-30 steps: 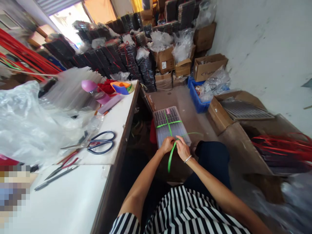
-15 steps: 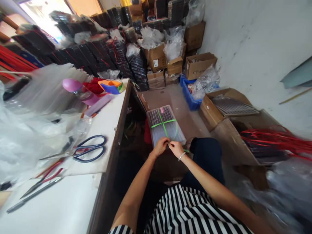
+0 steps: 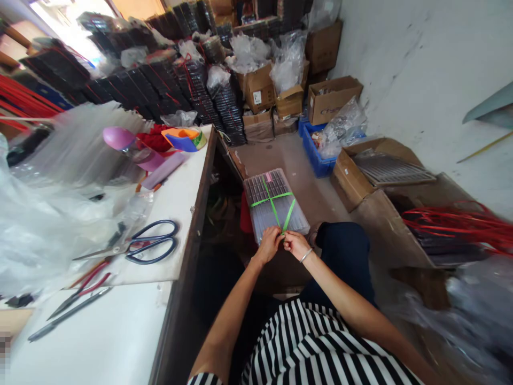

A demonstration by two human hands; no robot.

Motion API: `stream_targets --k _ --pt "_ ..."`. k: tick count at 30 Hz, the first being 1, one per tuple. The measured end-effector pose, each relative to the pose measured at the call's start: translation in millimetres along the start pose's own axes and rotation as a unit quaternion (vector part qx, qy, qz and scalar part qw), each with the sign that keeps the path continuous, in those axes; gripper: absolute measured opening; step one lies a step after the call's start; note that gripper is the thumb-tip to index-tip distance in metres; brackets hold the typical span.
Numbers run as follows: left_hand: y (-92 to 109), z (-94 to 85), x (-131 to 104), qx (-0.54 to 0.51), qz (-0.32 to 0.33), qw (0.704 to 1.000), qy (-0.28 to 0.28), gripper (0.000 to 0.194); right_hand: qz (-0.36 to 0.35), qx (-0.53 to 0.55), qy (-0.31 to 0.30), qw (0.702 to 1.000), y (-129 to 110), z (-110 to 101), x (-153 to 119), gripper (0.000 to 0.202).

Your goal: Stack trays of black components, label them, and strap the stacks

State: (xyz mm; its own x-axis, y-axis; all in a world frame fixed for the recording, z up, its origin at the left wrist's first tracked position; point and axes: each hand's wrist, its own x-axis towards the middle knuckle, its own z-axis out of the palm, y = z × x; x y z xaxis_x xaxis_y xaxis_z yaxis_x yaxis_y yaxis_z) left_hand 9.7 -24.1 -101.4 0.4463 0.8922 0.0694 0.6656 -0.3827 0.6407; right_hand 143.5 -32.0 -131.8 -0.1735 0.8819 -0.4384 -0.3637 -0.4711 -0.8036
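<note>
Head view: clear plastic bundle (image 3: 298, 215) low beside counter (image 3: 132, 326), green strap (image 3: 271, 198) crossed on top. L hand (image 3: 267, 245) & R hand (image 3: 296, 244) both narrow, pinching strap nr near edge. Risk: strap slips if either pinch slackens or pull's uneven.

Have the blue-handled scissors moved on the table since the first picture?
No. The scissors keep the same place against the table edge and the pliers; only the view shifted.
</note>
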Motion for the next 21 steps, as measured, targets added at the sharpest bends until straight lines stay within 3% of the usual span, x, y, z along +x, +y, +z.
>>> stream_targets --k 5,11,16,21 --pt "-8.2 6.6 10.6 0.043 0.0 0.999 -0.016 0.019 -0.059 -0.115 0.077 0.989 2.9 -5.5 0.1 0.016" --pt "-15.8 -0.8 10.1 0.059 -0.006 0.998 -0.008 0.026 -0.15 -0.275 0.188 0.931 6.6 -23.6 -7.9 0.016" --pt "-4.0 -7.1 6.2 0.057 -0.027 0.998 0.026 0.019 -0.185 -0.347 0.19 0.9 16.0 -19.9 -11.2 0.006" --pt "16.1 5.8 6.7 0.042 -0.103 0.994 0.017 0.013 -0.173 -0.381 0.186 0.889 28.6 -13.5 -7.4 0.008"
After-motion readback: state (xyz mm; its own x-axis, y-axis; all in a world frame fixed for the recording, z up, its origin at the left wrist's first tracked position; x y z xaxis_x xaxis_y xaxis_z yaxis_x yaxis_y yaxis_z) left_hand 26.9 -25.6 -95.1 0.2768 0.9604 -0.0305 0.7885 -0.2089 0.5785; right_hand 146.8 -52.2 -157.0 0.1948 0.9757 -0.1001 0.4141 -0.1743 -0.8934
